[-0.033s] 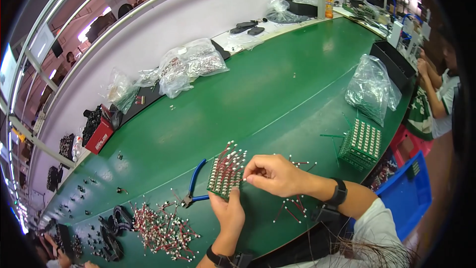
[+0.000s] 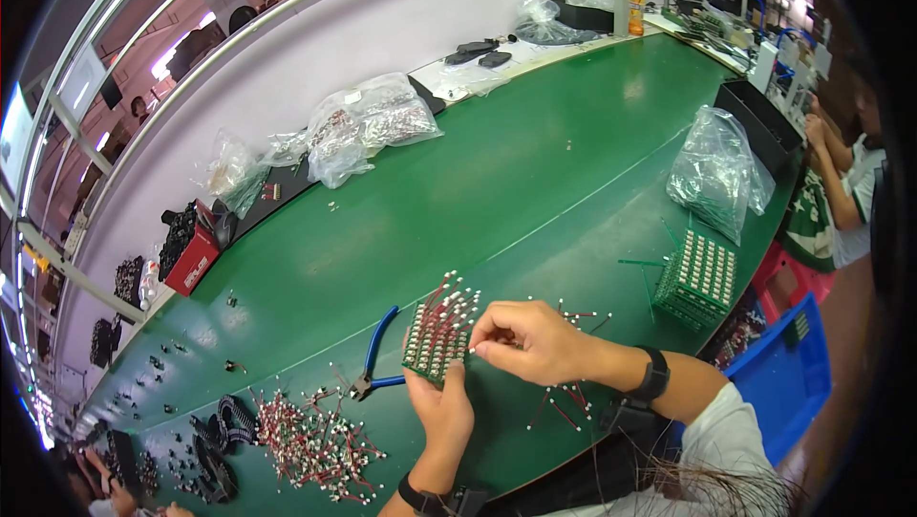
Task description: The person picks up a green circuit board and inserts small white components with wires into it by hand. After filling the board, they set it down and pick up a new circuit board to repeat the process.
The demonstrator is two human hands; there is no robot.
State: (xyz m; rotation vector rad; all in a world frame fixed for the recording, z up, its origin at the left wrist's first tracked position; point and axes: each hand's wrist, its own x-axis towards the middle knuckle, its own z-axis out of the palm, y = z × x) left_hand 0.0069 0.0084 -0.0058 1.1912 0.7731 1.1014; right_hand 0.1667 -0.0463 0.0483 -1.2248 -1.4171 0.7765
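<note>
My left hand [image 2: 443,410] grips a green circuit board panel [image 2: 432,361] by its near edge and holds it tilted above the table. Rows of small white connectors cover the panel, and short red wire leads [image 2: 447,309] with white plugs stand up from its far part. At the panel's right edge my right hand [image 2: 525,337] pinches a small white plug [image 2: 472,350], its fingers closed; any wire behind the plug is hidden. Just left of the panel lie blue-handled cutters [image 2: 374,355]. A heap of red-and-white wire leads [image 2: 310,445] spreads nearer on the left.
A stack of similar panels [image 2: 702,273] stands at the right, before a clear plastic bag [image 2: 712,168]. A blue bin [image 2: 778,378] sits beyond the table edge. Black parts [image 2: 210,450] lie at left, near a red box [image 2: 194,254]. Another person's hands [image 2: 817,125] are at far right.
</note>
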